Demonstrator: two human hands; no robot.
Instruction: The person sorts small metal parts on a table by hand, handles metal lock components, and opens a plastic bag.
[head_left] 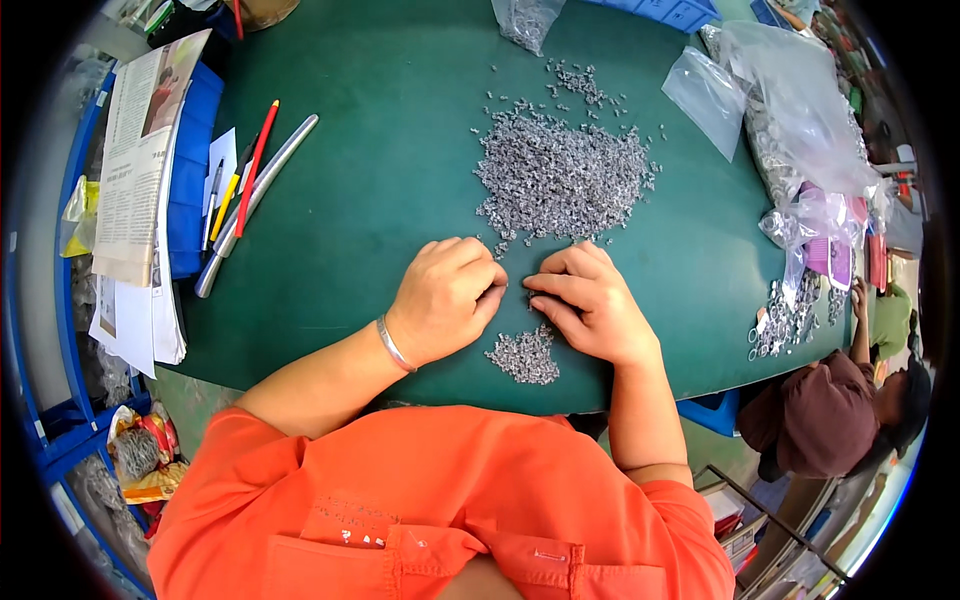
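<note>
My left hand (447, 298), with a metal bangle (396, 345) on its wrist, rests on the green table with its fingers curled together. Whatever sits in its fingertips is too small to make out. Facing it, my right hand (588, 302) has thumb and fingers pinched around a small grey metal part (531, 297). Just beyond both hands spreads a large pile of small grey metal parts (560, 172). A smaller heap of similar parts (525, 357) lies between my forearms, close to the table's near edge.
On the left lie a silver tube (258, 205), a red pen (257, 168) and a blue bin (195, 170) with newspaper (140, 170) over it. Clear plastic bags (790, 110) and a purple basket (828, 250) crowd the right side. A person in a dark top (820, 415) sits at the right.
</note>
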